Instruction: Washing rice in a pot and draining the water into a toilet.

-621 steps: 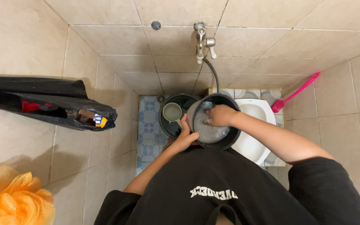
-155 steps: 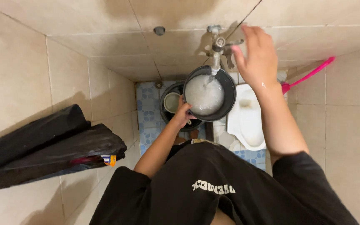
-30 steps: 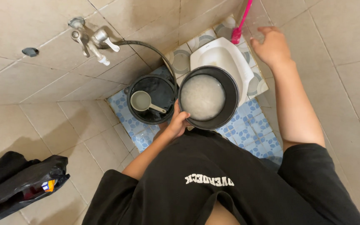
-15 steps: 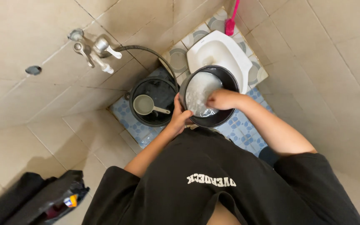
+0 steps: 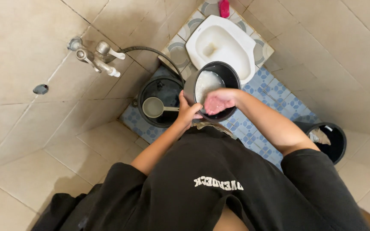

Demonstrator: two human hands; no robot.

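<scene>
My left hand (image 5: 188,113) grips the near-left rim of a round black pot (image 5: 232,76), which is tilted and holds cloudy white water with rice (image 5: 205,83). My right hand (image 5: 218,100) is pressed flat over the pot's near opening, fingers together, against the contents. The pot hangs in front of my chest, above the blue patterned floor tiles (image 5: 275,94).
A black bucket (image 5: 164,89) with a grey dipper (image 5: 154,107) in it stands left of the pot. A metal tap (image 5: 94,56) with a hose juts from the tiled wall. A white squat toilet (image 5: 221,44) lies beyond. A dark bin (image 5: 332,141) stands at right.
The pot has tipped further toward me and my right hand has shifted to lie flat over its near opening. The view has swung right, bringing the dark bin into sight.
</scene>
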